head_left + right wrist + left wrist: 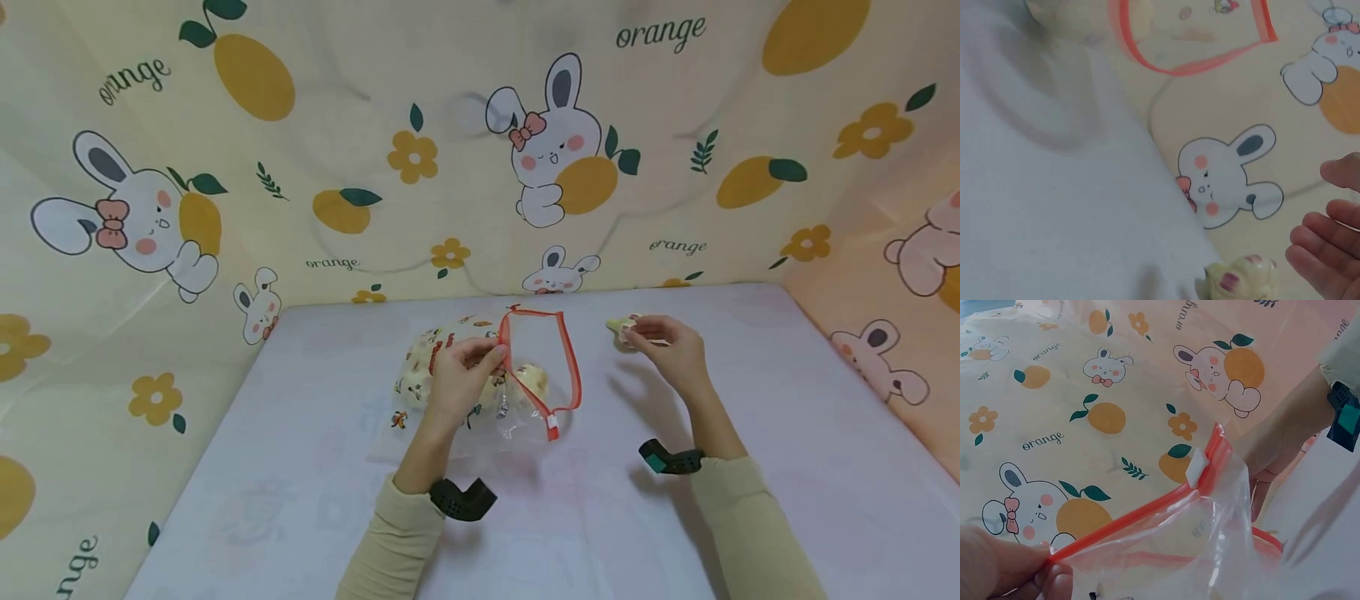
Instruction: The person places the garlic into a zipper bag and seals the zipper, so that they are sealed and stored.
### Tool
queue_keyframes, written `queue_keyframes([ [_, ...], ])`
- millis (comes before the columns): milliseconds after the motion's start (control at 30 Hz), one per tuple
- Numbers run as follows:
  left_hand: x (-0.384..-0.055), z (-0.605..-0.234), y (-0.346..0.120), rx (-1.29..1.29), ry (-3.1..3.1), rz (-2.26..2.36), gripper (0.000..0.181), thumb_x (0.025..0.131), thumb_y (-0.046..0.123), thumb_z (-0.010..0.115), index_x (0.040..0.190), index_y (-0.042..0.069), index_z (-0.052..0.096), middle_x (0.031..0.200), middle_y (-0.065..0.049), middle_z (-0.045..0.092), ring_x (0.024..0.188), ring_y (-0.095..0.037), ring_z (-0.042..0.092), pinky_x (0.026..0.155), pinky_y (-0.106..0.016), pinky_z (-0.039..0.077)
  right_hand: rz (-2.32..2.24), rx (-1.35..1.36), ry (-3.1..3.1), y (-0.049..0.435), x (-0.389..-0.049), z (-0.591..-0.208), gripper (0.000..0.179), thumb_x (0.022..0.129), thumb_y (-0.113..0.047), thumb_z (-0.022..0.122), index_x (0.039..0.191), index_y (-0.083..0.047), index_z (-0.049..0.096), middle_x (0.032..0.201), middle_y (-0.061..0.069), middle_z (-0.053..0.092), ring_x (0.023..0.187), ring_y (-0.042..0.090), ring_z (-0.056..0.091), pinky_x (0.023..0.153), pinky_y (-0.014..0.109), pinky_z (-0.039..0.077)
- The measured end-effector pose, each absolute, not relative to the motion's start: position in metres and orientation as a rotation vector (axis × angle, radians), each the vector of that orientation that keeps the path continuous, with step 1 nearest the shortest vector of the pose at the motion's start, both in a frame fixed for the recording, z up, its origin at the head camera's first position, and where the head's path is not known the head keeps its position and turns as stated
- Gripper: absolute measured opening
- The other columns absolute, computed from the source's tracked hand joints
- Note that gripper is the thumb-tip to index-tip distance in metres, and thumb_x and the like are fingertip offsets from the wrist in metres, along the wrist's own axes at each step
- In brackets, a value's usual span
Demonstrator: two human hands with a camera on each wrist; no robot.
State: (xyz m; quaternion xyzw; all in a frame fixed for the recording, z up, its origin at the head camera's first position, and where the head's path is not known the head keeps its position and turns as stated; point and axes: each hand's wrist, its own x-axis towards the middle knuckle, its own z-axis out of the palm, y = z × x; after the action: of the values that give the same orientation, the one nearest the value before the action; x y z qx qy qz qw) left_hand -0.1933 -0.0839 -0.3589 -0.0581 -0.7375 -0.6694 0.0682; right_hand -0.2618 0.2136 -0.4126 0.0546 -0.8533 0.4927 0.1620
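Observation:
My left hand [463, 375] pinches the red zip edge of a clear plastic bag [442, 358] between thumb and fingers. The bag lies on the table with its mouth held wide, bearing small cartoon prints, and several pale cream lumps fill it. A white slider [1197, 469] sits at one end of the red edge. To the bag's right, my right hand [673, 348] hovers by a small cream, bulb-like thing [1244, 278] with purplish patches and a green tip. In the right wrist view its fingers are relaxed and stand apart from that thing.
A white cloth [285, 500] covers the table. Upright printed sheets [465, 208] with rabbits and oranges close in the back and both sides. Black wrist cameras [462, 500] stick out inward from both wrists.

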Motion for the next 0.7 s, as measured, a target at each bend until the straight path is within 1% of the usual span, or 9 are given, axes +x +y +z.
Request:
queue_keyframes([
  [67,-0.193,-0.359,-0.084,-0.174,-2.22,-2.02,0.018,0.089,0.006,0.067,0.101,-0.006,0.071,0.09,-0.028,0.069,0.066,-0.011,0.063,0.064,-0.017,0.059,1.41,0.151,-2.414,0.216,-0.264,-0.413,0.033,0.086,-0.013,0.072,0.11,0.009,0.064,0.086,-0.022,0.062,0.076,-0.022,0.052,0.069,-0.003,0.046],
  [100,-0.193,-0.359,-0.084,-0.176,-2.218,-2.024,0.018,0.089,0.006,0.067,0.101,-0.007,0.07,0.09,-0.028,0.069,0.067,-0.012,0.063,0.063,-0.017,0.058,1.418,0.145,-2.403,0.217,-0.265,-0.413,0.033,0.086,-0.012,0.071,0.11,0.009,0.064,0.083,-0.028,0.058,0.076,-0.022,0.053,0.069,-0.003,0.046],
  [133,-0.193,-0.359,-0.084,-0.178,-2.214,-2.03,0.017,0.089,0.005,0.066,0.101,-0.007,0.07,0.09,-0.029,0.069,0.067,-0.012,0.063,0.063,-0.017,0.058,1.423,0.139,-2.398,0.219,-0.266,-0.413,0.033,0.087,-0.012,0.071,0.11,0.01,0.064,0.081,-0.033,0.055,0.075,-0.022,0.052,0.068,-0.003,0.046],
  [200,-0.193,-0.359,-0.084,-0.182,-2.21,-2.039,0.017,0.089,0.005,0.066,0.101,-0.008,0.07,0.09,-0.029,0.069,0.067,-0.012,0.062,0.063,-0.016,0.057,1.419,0.117,-2.398,0.221,-0.267,-0.413,0.034,0.087,-0.014,0.07,0.111,0.01,0.064,0.079,-0.036,0.053,0.075,-0.022,0.052,0.068,-0.004,0.044],
  [433,-0.194,-0.36,-0.083,-0.174,-2.213,-2.047,0.017,0.089,0.004,0.066,0.1,-0.008,0.07,0.089,-0.029,0.069,0.065,-0.008,0.061,0.062,-0.015,0.057,1.403,-0.019,-2.428,0.228,-0.273,-0.413,0.038,0.089,-0.021,0.07,0.114,0.007,0.063,0.075,-0.04,0.05,0.074,-0.022,0.05,0.07,-0.003,0.04],
  [700,-0.194,-0.36,-0.083,-0.169,-2.217,-2.048,0.018,0.089,0.005,0.066,0.101,-0.008,0.07,0.09,-0.029,0.069,0.065,-0.007,0.061,0.062,-0.015,0.057,1.409,-0.097,-2.418,0.233,-0.28,-0.417,0.041,0.086,-0.022,0.073,0.115,0.006,0.064,0.08,-0.03,0.054,0.074,-0.021,0.05,0.071,-0.001,0.041],
])
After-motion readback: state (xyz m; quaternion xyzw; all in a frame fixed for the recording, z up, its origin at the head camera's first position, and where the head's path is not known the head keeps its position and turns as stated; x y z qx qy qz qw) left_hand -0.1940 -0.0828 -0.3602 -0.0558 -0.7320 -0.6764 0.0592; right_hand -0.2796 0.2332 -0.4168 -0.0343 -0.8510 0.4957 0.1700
